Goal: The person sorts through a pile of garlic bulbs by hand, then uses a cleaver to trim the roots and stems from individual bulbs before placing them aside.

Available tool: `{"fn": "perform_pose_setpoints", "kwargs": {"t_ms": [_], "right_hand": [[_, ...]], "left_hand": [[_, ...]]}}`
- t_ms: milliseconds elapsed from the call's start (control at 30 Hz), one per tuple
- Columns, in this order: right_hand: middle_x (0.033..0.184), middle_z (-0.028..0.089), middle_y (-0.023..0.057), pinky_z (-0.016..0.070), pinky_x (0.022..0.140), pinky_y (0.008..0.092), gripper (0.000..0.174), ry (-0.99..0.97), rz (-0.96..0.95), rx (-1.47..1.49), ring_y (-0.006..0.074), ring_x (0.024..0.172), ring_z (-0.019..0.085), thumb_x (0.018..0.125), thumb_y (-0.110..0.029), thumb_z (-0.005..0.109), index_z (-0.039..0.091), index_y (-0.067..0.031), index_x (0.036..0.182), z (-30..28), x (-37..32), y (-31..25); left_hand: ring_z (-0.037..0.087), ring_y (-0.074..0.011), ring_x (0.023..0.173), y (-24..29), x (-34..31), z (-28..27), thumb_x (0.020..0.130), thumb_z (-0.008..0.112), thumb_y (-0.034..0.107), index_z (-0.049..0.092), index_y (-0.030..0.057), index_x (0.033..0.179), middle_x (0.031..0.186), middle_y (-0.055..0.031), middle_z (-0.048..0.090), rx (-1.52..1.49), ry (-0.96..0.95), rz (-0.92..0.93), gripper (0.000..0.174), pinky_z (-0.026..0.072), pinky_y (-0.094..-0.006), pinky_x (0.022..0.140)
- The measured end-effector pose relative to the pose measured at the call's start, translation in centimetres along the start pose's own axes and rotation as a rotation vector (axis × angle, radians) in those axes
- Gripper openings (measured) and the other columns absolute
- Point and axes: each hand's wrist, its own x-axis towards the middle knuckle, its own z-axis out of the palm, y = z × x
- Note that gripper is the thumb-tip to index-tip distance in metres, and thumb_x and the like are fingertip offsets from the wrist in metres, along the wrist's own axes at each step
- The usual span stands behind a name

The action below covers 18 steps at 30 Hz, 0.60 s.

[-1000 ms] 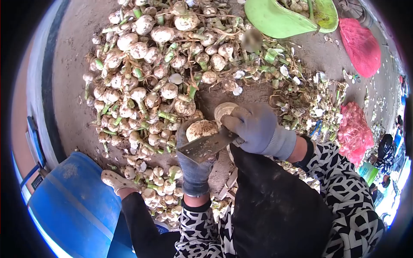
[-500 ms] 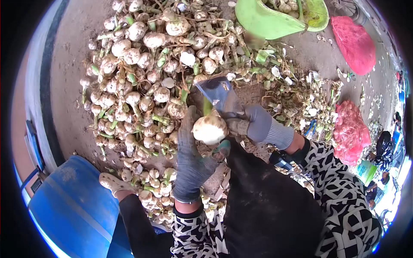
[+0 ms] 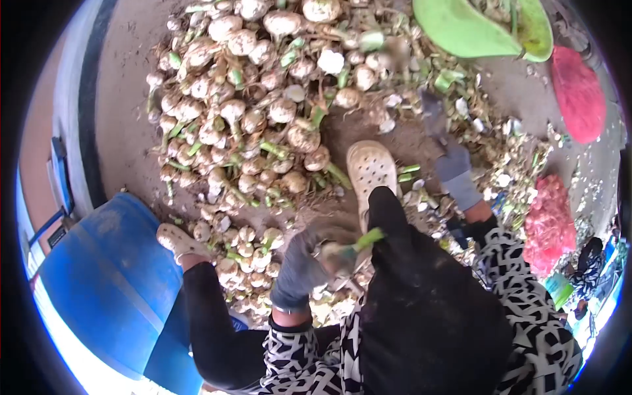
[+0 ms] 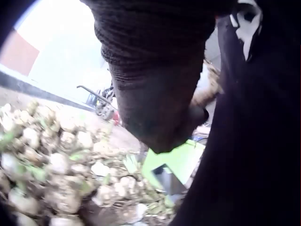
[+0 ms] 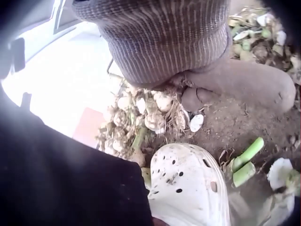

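In the head view my gloved left hand (image 3: pixel 306 263), blurred by motion, holds a garlic bulb (image 4: pixel 207 87) low beside the knee. Its green stem (image 3: pixel 368 239) sticks out to the right of the hand. Farther forward and right, my gloved right hand (image 3: pixel 455 168) grips a broad-bladed knife (image 3: pixel 434 115) with the blade pointing away. The left wrist view shows the dark blade (image 4: pixel 169 181) across a green tub, apart from the bulb. Only the glove (image 5: pixel 254 82) of the right hand appears in the right wrist view; the knife is hidden there.
A large heap of garlic bulbs (image 3: pixel 250 105) lies ahead, with a smaller pile (image 3: pixel 247 253) near the left foot. Cut stems (image 3: pixel 408 172) and trimmings lie right of the clog (image 3: pixel 372 171). Around stand a green tub (image 3: pixel 467 33), red net bags (image 3: pixel 550 224) and a blue barrel (image 3: pixel 108 283).
The knife has left the bulb and swung away to the right with my right hand. My left hand has drawn the garlic bulb back toward the knee, uncovering the clog.
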Motion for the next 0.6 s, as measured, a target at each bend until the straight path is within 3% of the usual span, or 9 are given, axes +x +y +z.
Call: {"fn": "perform_pose_setpoints", "kwargs": {"t_ms": [67,167,200,267,367,467,500,533,600], "right_hand": [[0.085,0.069,0.0204,0.0512,0.067,0.0354,0.027,-0.107,0.219,0.183,0.0268,0.074,0.068,0.088,-0.021,0.068,0.067,-0.0033,0.108,-1.3,0.1,-1.7],[0.081,0.068,0.0195,0.0497,0.065,0.0334,0.028,-0.205,0.286,0.201,0.0203,0.070,0.066,0.089,-0.022,0.069,0.067,-0.0003,0.107,-0.7,0.5,-4.5],[0.081,0.068,0.0195,0.0497,0.065,0.0334,0.028,-0.213,0.282,0.205,0.0203,0.070,0.066,0.089,-0.022,0.069,0.067,-0.0003,0.107,-0.1,0.5,-5.2],[0.078,0.067,0.0209,0.0498,0.063,0.0345,0.030,-0.208,0.115,0.161,0.0237,0.068,0.066,0.089,-0.025,0.069,0.067,-0.0002,0.106,0.8,0.8,-6.6],[0.077,0.066,0.0193,0.0500,0.061,0.0372,0.028,-0.236,0.039,0.090,0.0292,0.067,0.065,0.088,-0.027,0.069,0.068,-0.0029,0.103,1.0,1.3,-8.6],[0.079,0.067,0.0167,0.0508,0.061,0.0387,0.025,-0.308,-0.005,-0.063,0.0309,0.068,0.066,0.087,-0.027,0.069,0.070,-0.0059,0.100,1.2,1.2,-9.5],[0.080,0.067,0.0162,0.0511,0.061,0.0383,0.024,-0.326,-0.052,0.013,0.0306,0.069,0.066,0.087,-0.026,0.068,0.070,-0.0064,0.100,1.0,1.4,-10.5],[0.080,0.067,0.0157,0.0514,0.062,0.0379,0.023,-0.341,-0.093,0.088,0.0303,0.069,0.066,0.088,-0.025,0.068,0.070,-0.0069,0.101,0.8,1.6,-11.4],[0.084,0.069,0.0130,0.0521,0.062,0.0368,0.021,-0.352,-0.173,0.076,0.0293,0.068,0.066,0.087,-0.023,0.068,0.069,-0.0080,0.103,0.9,1.7,-12.9]], "left_hand": [[0.061,-0.0242,0.095,-4.6,-2.6,-2.1,0.083,0.076,0.022,0.065,0.0022,0.101,0.100,-0.0119,0.066,-0.033,0.381,-0.437,0.029,0.0466,-0.0391,0.088],[0.054,-0.0331,0.111,-5.8,0.1,-3.0,0.078,0.077,0.028,0.065,0.0073,0.108,0.113,-0.0134,0.062,1.213,0.680,0.038,0.039,0.0416,-0.0470,0.097],[0.044,-0.0362,0.123,-5.4,1.6,-2.5,0.075,0.077,0.041,0.063,0.0096,0.113,0.128,-0.0137,0.053,1.413,0.660,-0.002,0.051,0.0328,-0.0533,0.104],[0.037,-0.0392,0.128,-9.7,4.5,-3.3,0.070,0.076,0.052,0.062,0.0111,0.116,0.135,-0.0167,0.047,1.594,0.563,-0.040,0.064,0.0242,-0.0578,0.108],[0.036,-0.0390,0.130,-12.9,6.8,-3.9,0.066,0.076,0.056,0.060,0.0097,0.116,0.135,-0.0179,0.046,1.528,0.717,-0.078,0.069,0.0217,-0.0581,0.110],[0.027,-0.0368,0.138,-11.7,5.5,-3.6,0.067,0.075,0.053,0.061,0.0062,0.110,0.135,-0.0193,0.043,1.332,0.610,-0.095,0.065,0.0144,-0.0594,0.114],[0.049,-0.0303,0.122,-9.8,4.7,-3.3,0.074,0.076,0.047,0.059,0.0043,0.106,0.121,-0.0182,0.054,1.517,0.559,-0.128,0.056,0.0382,-0.0520,0.104],[0.049,-0.0303,0.122,-8.4,3.7,-3.1,0.074,0.076,0.047,0.059,0.0043,0.106,0.121,-0.0182,0.054,1.515,0.558,-0.121,0.056,0.0382,-0.0520,0.104],[0.063,-0.0172,0.087,-6.3,1.7,-2.6,0.081,0.077,0.040,0.059,0.0039,0.106,0.097,-0.0102,0.063,0.439,0.552,-0.185,0.047,0.0537,-0.0321,0.073]]}}
